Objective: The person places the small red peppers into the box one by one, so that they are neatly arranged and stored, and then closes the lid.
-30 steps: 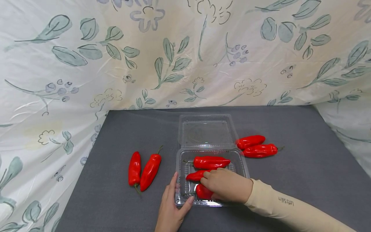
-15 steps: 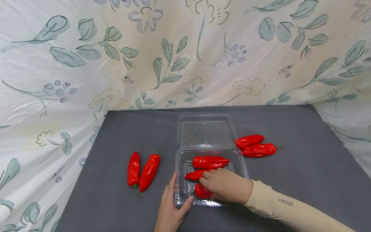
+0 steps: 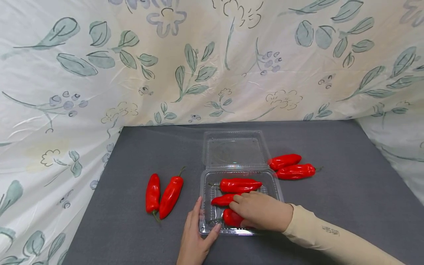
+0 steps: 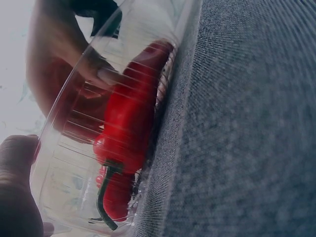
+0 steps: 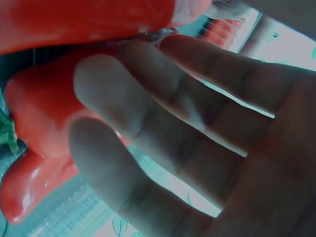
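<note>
A clear plastic clamshell container [image 3: 279, 186] lies opened out, with three long red peppers side by side in its tray. My right hand [image 3: 261, 211] reaches in from the right and holds the front pepper [image 3: 231, 218], thumb on its near side and fingers on its far side. Those fingers [image 5: 133, 113] also lie against the middle pepper [image 3: 221, 200], whose right part is hidden. Behind it lies the back pepper [image 3: 241, 185], stem to the left. My left hand [image 3: 197, 233] rests at the tray's front left corner, fingers straight along its side; its thumb [image 4: 19, 158] touches the rim.
Two red peppers [image 3: 170, 197] lie on the grey cloth [image 3: 132, 147] to the left. Two others [image 3: 296, 172] lie to the right, close against the container. The clear lid [image 3: 233, 149] lies folded back behind the tray. A patterned curtain [image 3: 212, 92] hangs behind.
My right hand and sleeve have shifted very slightly to the right since half a second ago. The left hand stays at the container, and the peppers keep their places.
</note>
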Motion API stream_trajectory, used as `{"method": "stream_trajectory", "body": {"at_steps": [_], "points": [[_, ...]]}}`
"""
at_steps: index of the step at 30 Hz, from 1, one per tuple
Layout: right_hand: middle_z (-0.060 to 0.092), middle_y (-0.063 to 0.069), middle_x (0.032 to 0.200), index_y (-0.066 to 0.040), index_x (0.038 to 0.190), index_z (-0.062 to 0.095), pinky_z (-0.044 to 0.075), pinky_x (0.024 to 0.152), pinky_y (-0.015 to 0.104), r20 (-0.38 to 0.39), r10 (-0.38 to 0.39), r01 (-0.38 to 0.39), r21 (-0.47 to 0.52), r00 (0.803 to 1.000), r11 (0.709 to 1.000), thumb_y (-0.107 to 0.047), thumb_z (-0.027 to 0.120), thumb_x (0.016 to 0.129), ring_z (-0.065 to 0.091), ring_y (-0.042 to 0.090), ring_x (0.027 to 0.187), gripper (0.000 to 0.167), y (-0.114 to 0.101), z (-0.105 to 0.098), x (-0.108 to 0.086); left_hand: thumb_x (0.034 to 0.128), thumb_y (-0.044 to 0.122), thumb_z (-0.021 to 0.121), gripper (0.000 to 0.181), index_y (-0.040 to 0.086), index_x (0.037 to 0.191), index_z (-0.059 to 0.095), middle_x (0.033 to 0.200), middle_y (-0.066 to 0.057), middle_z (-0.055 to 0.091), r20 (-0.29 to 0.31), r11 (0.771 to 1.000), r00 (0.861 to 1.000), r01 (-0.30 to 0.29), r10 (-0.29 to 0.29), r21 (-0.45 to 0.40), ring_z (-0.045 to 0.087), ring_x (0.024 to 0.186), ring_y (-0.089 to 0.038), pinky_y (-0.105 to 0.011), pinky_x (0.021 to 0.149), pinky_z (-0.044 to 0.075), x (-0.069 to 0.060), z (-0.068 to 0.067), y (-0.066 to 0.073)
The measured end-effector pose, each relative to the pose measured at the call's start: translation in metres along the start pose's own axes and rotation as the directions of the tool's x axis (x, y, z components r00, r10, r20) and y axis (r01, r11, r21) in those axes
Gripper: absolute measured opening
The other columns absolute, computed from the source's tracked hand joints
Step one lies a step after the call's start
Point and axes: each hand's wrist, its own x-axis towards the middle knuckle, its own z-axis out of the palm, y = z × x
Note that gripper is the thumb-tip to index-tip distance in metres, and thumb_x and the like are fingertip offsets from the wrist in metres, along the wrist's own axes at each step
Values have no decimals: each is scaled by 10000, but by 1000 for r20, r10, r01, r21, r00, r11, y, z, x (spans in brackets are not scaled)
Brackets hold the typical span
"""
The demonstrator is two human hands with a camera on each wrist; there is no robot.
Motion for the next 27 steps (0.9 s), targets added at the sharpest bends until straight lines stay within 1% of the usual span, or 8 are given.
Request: {"method": "stream_trajectory", "body": {"at_steps": [5, 9, 14, 18, 21, 23, 25, 27], "points": [[629, -48, 875, -162, 1092, 651, 527, 754, 281, 6, 33, -33, 34, 999, 999, -384, 825, 710, 564, 96, 780, 475, 3, -7, -5, 795, 497, 716, 863, 304, 1505, 265, 1119, 11, 483, -8, 1000, 1000, -16, 16, -14, 443, 1011, -136, -386, 787, 434, -1, 0, 0], [601, -56, 855, -159, 1090, 650, 511, 751, 273, -36, 51, -50, 36, 998, 998, -367, 808, 738, 530, 89, 779, 438, 8, -15, -10, 793, 498, 718, 871, 302, 1508, 260, 1127, 5, 475, -2, 1000, 1000, -8, 8, -18, 437, 1009, -143, -380, 781, 430, 0, 0, 0], [531, -66, 837, -146, 1069, 636, 481, 695, 250, -87, 74, -71, 39, 993, 997, -344, 793, 765, 482, 78, 741, 395, 16, -23, -17, 791, 510, 717, 879, 292, 1510, 260, 1122, 4, 469, 0, 1000, 1000, 0, 0, -14, 439, 1005, -145, -376, 780, 424, 0, -1, 0], [548, -50, 870, -147, 1055, 638, 507, 690, 250, -142, 110, -104, 51, 984, 993, -356, 812, 741, 521, 81, 733, 415, 25, -28, -23, 788, 516, 718, 880, 267, 1508, 277, 1123, 6, 475, -9, 1000, 1000, -13, 13, -15, 446, 1008, -140, -377, 785, 426, -1, -1, 0], [581, -35, 933, -134, 1090, 638, 526, 723, 264, -177, 136, -127, 61, 975, 990, -353, 818, 735, 564, 92, 792, 455, 34, -32, -29, 791, 526, 710, 878, 260, 1508, 279, 1131, -5, 480, -6, 1000, 1000, -15, 15, -12, 448, 1012, -147, -385, 788, 424, -1, -1, 0], [587, -33, 949, -129, 1103, 630, 523, 729, 250, -190, 157, -147, 64, 969, 987, -350, 814, 742, 566, 89, 819, 462, 40, -33, -34, 795, 537, 701, 875, 261, 1508, 275, 1134, -9, 476, -2, 1000, 1000, -12, 12, -7, 445, 1011, -151, -387, 785, 422, -1, -1, 0], [586, -32, 945, -125, 1102, 621, 513, 718, 237, -207, 179, -172, 55, 962, 984, -348, 816, 739, 557, 80, 818, 469, 47, -34, -40, 795, 532, 703, 874, 258, 1507, 279, 1131, -10, 478, -6, 1000, 1000, -20, 20, -10, 449, 1008, -151, -388, 785, 422, -1, -1, 0], [562, -37, 905, -125, 1076, 610, 488, 667, 205, -227, 202, -199, 37, 953, 979, -346, 823, 732, 531, 64, 774, 462, 53, -33, -46, 794, 522, 708, 872, 254, 1507, 282, 1126, -7, 477, -10, 999, 999, -32, 32, -13, 453, 1005, -149, -386, 783, 424, -1, -1, 0]]}}
